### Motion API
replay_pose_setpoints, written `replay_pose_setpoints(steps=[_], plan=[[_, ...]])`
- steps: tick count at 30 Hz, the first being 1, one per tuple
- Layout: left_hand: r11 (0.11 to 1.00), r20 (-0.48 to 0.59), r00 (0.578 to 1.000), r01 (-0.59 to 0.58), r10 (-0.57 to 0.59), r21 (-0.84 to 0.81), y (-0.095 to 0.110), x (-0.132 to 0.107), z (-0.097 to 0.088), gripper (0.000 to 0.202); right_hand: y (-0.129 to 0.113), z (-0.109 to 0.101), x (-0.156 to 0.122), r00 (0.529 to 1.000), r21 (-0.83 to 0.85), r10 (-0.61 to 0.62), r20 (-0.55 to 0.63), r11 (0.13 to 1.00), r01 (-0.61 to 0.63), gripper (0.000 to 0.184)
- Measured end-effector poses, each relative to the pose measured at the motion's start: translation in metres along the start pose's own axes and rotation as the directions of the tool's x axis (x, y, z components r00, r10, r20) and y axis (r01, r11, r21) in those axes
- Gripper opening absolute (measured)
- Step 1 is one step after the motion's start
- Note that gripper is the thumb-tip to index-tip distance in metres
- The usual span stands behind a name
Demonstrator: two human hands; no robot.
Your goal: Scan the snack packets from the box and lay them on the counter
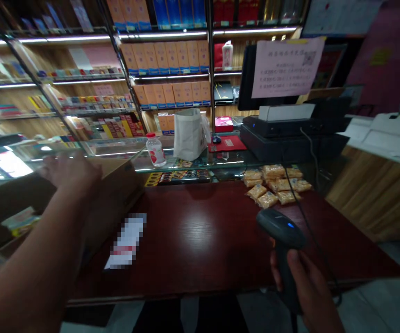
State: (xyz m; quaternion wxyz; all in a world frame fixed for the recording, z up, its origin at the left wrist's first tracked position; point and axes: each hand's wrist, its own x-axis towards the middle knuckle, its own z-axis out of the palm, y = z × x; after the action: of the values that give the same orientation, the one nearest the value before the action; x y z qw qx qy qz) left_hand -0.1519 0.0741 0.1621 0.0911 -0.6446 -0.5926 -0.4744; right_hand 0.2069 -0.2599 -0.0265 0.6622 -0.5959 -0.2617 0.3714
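Cable point(304, 218) running by the snack packets point(275, 186) ahead of the right hand's point(311, 289) closed grip on barcode scanner point(280, 227) could drag them if tugged; left hand point(72, 172) blurred over cardboard box point(115, 199), grip unclear.

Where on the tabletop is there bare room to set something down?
Bare: the middle of the tabletop, between the pale slip and the scanner in the right hand. Crowded: the far right, where snack packs cluster, and the left, by the cardboard box.
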Motion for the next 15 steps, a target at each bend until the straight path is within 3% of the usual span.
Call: replay_pose_setpoints(steps=[2,3,4,6,8,9,10,12,15], plan=[[0.982,0.075,0.983,-0.172,0.166,0.079,0.027,-0.02,0.038,0.022,-0.003,0.0,0.002,0.999,0.014,-0.026,-0.046,1.0,0.027,0.054],[0.961,0.159,0.953,-0.271,0.259,0.052,0.044,-0.034,0.061,0.02,-0.005,0.0,0.003,0.997,0.026,-0.035,-0.074,0.999,0.037,0.054],[0.936,0.278,0.895,-0.348,0.349,-0.055,0.063,-0.051,0.086,0.018,-0.006,0.0,0.004,0.994,0.038,-0.041,-0.101,0.998,0.045,0.054],[0.861,0.467,0.724,-0.404,0.507,-0.308,0.104,-0.09,0.137,0.016,-0.007,-0.002,0.006,0.988,0.05,-0.042,-0.146,0.997,0.05,0.055],[0.757,0.566,0.503,-0.443,0.653,-0.48,0.146,-0.129,0.184,0.019,-0.006,-0.007,0.007,0.985,0.051,-0.034,-0.172,0.998,0.043,0.056],[0.714,0.579,0.422,-0.465,0.698,-0.522,0.166,-0.146,0.204,0.023,-0.006,-0.009,0.007,0.985,0.044,-0.026,-0.168,0.998,0.034,0.057],[0.691,0.584,0.379,-0.49,0.718,-0.532,0.185,-0.161,0.222,0.025,-0.005,-0.011,0.007,0.986,0.033,-0.018,-0.166,0.999,0.024,0.058],[0.67,0.581,0.352,-0.519,0.733,-0.531,0.22,-0.181,0.25,0.03,-0.004,-0.015,0.005,0.983,0.006,0.003,-0.183,1.0,-0.001,0.06],[0.69,0.587,0.388,-0.546,0.711,-0.475,0.26,-0.19,0.28,0.042,-0.001,-0.016,0.004,0.966,0.022,0.041,-0.256,0.999,-0.037,0.061]])
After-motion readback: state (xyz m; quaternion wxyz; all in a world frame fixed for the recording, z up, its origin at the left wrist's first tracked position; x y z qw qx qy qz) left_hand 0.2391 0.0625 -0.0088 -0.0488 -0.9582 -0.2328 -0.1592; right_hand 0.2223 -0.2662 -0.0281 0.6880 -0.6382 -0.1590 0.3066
